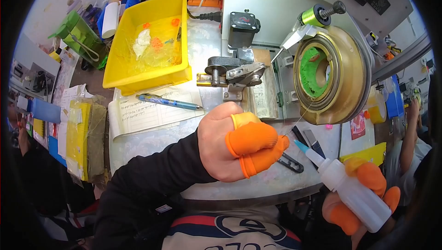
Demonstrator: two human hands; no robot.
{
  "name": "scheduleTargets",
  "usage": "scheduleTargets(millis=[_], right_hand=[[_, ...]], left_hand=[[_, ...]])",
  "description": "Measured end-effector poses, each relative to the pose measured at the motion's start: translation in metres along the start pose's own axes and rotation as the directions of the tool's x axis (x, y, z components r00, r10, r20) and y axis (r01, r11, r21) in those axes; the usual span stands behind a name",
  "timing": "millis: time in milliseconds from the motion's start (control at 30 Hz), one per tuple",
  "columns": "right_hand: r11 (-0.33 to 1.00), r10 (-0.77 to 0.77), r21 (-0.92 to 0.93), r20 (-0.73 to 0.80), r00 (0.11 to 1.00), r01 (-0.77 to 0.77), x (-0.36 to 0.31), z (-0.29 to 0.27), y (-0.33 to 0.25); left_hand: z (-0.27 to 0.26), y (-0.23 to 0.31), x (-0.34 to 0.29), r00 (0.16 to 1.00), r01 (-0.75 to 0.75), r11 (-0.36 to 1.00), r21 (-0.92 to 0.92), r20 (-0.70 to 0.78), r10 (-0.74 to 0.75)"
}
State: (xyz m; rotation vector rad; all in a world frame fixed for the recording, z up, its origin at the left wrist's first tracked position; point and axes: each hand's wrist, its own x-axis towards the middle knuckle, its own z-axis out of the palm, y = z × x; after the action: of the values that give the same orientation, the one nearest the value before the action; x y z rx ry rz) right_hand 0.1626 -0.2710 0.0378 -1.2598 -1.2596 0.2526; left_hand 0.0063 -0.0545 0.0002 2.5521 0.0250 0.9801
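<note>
My left hand [235, 146], in a black sleeve, reaches over the middle of the worktable. Orange and yellow finger cots cover its fingertips, which are pinched on a fine thread [301, 117]. This thread slants up toward a large gold-coloured spool [338, 105] with a green core. At the lower right, my right hand [372, 181], also wearing orange finger cots, grips a translucent white squeeze bottle [354, 197]. The bottle is tilted, its teal nozzle tip [301, 146] close to the left fingertips and the thread. I cannot tell whether the tip touches either.
A yellow bin [148, 72] with scraps stands at the back left, behind a pen [169, 101] on a written sheet [138, 117]. A metal clamp fixture [246, 72] is beyond my left hand. Black-handled tools [291, 162] lie beneath the hands. Other people sit at both sides.
</note>
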Motion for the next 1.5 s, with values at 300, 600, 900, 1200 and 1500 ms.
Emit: scheduleTargets(millis=[300, 600, 900, 1200, 1500], right_hand=[[0.792, 0.392, 0.457, 0.127, 0.911, -0.404, 0.009, 0.001, -0.014], [0.776, -0.618, -0.359, -0.273, 0.737, 0.518, 0.047, -0.009, 0.006], [0.81, -0.533, -0.536, -0.5, 0.683, 0.239, 0.087, -0.134, 0.028], [0.919, -0.316, -0.388, -0.62, 0.718, 0.07, 0.125, -0.195, 0.097], [0.783, -0.101, -0.602, -0.371, 0.923, -0.156, 0.157, -0.249, 0.163]], left_hand=[[0.002, -0.002, -0.001, 0.999, 0.007, 1.0, 0.015, -0.046, -0.006], [-0.002, -0.003, 0.014, 0.987, -0.144, 0.989, 0.039, -0.067, 0.146], [0.02, -0.003, 0.01, 0.964, -0.025, 0.999, -0.048, -0.265, 0.012], [0.019, 0.002, 0.003, 0.959, 0.002, 0.998, -0.065, -0.283, -0.021], [0.019, 0.0, 0.01, 0.958, 0.024, 0.974, -0.223, -0.273, -0.086]])
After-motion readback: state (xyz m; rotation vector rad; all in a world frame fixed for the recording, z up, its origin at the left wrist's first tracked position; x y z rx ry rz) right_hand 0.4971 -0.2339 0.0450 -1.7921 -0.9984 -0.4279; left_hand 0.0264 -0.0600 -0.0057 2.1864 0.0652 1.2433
